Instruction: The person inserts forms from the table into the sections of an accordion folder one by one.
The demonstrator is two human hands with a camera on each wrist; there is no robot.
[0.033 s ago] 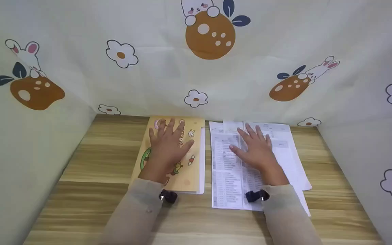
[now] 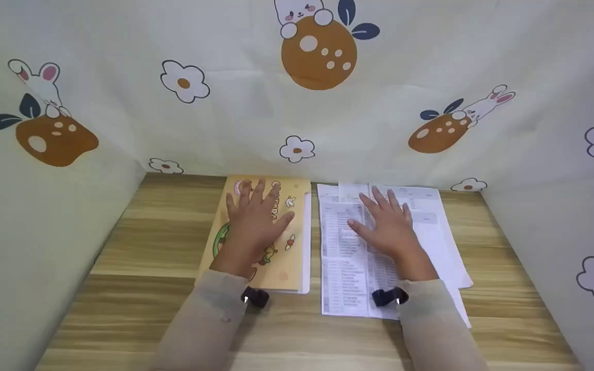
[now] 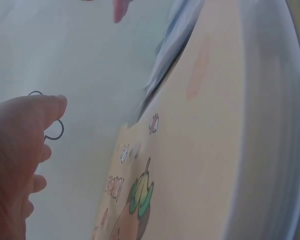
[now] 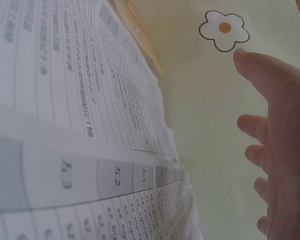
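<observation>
My left hand [image 2: 253, 224] is held over an orange, cartoon-printed folder or booklet [image 2: 279, 275], fingers spread and holding nothing. In the left wrist view a gap separates that hand [image 3: 12, 150] from the orange cover [image 3: 205, 135], whose white edge looks thick. Over several printed sheets of paper [image 2: 344, 288] is my right hand [image 2: 391, 232], its fingers also spread and nothing in its grasp. The right wrist view shows this hand [image 4: 290, 145] apart from the sheets [image 4: 45, 172], which carry tables of text and overlap unevenly.
Beneath everything lies a wood-grain table [image 2: 142, 247]. A pale curtain [image 2: 235, 118] printed with rabbits, oranges and flowers encloses its back and both sides. The folder and the papers lie side by side near the back edge, with a narrow strip of table between them.
</observation>
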